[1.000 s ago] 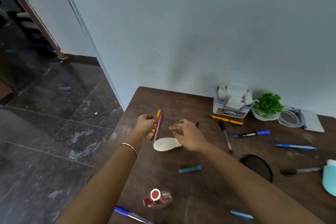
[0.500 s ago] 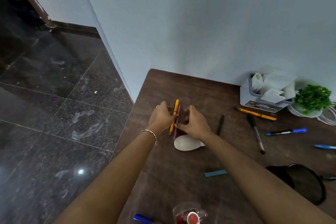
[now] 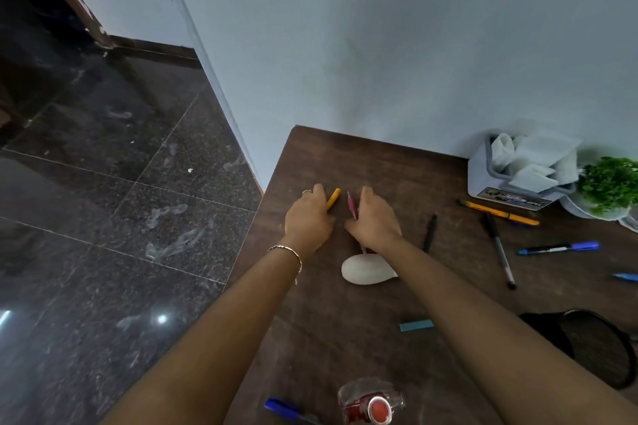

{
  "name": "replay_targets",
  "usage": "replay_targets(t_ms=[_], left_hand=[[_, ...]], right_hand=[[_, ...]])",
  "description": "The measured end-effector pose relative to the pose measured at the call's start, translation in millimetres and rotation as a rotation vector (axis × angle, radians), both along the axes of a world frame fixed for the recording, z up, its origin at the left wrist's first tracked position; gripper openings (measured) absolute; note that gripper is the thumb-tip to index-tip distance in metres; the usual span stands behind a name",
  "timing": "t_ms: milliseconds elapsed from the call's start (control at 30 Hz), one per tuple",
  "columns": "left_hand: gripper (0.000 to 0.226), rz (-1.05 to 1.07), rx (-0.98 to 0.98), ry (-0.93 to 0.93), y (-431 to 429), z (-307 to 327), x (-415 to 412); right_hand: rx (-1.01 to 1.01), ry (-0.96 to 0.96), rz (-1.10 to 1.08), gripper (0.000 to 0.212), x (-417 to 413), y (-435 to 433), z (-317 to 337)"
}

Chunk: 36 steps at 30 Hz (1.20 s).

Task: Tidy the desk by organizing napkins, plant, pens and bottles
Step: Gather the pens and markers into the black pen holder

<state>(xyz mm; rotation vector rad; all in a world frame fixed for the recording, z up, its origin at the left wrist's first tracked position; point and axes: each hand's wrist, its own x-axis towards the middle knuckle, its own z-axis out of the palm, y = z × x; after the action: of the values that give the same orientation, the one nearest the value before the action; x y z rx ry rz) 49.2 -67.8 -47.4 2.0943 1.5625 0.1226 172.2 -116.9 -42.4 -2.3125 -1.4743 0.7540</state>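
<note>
Landmark for all positions: the white oval object (image 3: 367, 274) on the dark brown wooden desk (image 3: 345, 338). Half a second ago the two pens lay pressed together between my hands; they are now separated. My left hand (image 3: 309, 221), just beyond the oval and to its left, curls its fingers around the slim yellow pen (image 3: 333, 198). My right hand (image 3: 374, 221), directly beyond the oval, closes over the slim pink pen (image 3: 352, 206), whose rear end shows beside the oval. The split suggests each pen is being set down singly, or sorted, not carried as a pair; no pen is stowed yet. Loose pens remain to the right of the oval: a black pen (image 3: 429, 233), an orange pen (image 3: 500, 214), a grey marker (image 3: 499, 250) and a blue-capped marker (image 3: 559, 248). Containers: the grey plastic napkin box (image 3: 483, 179), far right of the oval and beyond it, holds loosely bunched white napkins (image 3: 538, 155); next to it a white bowl (image 3: 580, 209) holds the green plant (image 3: 611, 183). The black mesh cup (image 3: 600, 348), right of the oval and nearer me, lies on its side; contents cannot be determined. The clear red-capped bottle (image 3: 371, 404) lies nearer me than the oval.
</note>
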Motion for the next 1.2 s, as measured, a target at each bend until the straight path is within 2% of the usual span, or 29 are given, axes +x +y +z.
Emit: replay_targets(t_ms=[67, 167, 267, 400, 533, 633, 767, 900, 1200], left_hand=[[0.044, 0.069, -0.049, -0.104, 0.9, 4.9, -1.0], [0.063, 0.138, -0.168, -0.370, -2.7, 23.5, 5.4], [0.076, 0.114, -0.243, -0.570, -14.4, 50.5, 22.4], [0.070, 0.055, -0.289, -0.706, -36.2, 81.0, 58.8], [0.063, -0.063, -0.239, -0.726, -69.0, 105.2, 102.0], [0.055, -0.102, -0.274, -0.807, -99.3, 113.9, 134.2], [0.045, -0.152, -0.276, -0.784, -139.8, 111.9, 174.9], [0.038, -0.246, -0.209, -0.690, -179.6, 101.8, 203.1], [0.042, -0.451, 0.120, -0.292, -225.0, 75.6, 213.4]], right_hand=[[0.042, 0.176, -0.123, 0.053, 7.2, -1.9, 5.1], [0.173, 0.470, -0.292, 0.063, 21.1, -12.6, 20.8], [0.311, 0.613, -0.331, 0.072, 41.7, -32.9, 43.0], [0.432, 0.620, -0.319, 0.073, 78.3, -69.0, 71.6], [0.543, 0.581, -0.328, 0.063, 116.4, -117.3, 96.8], [0.619, 0.550, -0.392, 0.055, 145.0, -160.2, 110.5], [0.688, 0.451, -0.422, 0.047, 184.7, -219.2, 111.5], [0.682, 0.327, -0.423, 0.049, 216.1, -263.9, 95.8], [0.560, 0.195, -0.243, 0.044, 229.3, -297.0, 66.8]])
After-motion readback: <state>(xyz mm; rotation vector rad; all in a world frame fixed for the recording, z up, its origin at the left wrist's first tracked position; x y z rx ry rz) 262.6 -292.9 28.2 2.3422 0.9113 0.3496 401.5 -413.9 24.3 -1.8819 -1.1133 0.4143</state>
